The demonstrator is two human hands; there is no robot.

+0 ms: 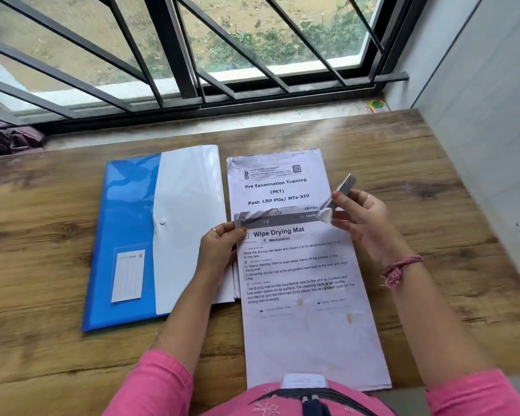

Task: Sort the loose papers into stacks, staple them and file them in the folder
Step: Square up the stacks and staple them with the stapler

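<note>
On a wooden tabletop [403,175], the left hand [219,250] pinches the top-left corner of a white printed paper sheet [300,283]. The right hand [364,217] grips a small silver stapler [344,187] at its top-right corner. A blue plastic folder [126,235] lies left of the left hand.

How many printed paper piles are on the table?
2. The Pre Examination Training stack lies farther back beside the blue folder. The Wipe Drying Mat stack lies nearer, overlapping it, its top-left corner pinched by the left hand. Sheets beneath may be hidden.
</note>
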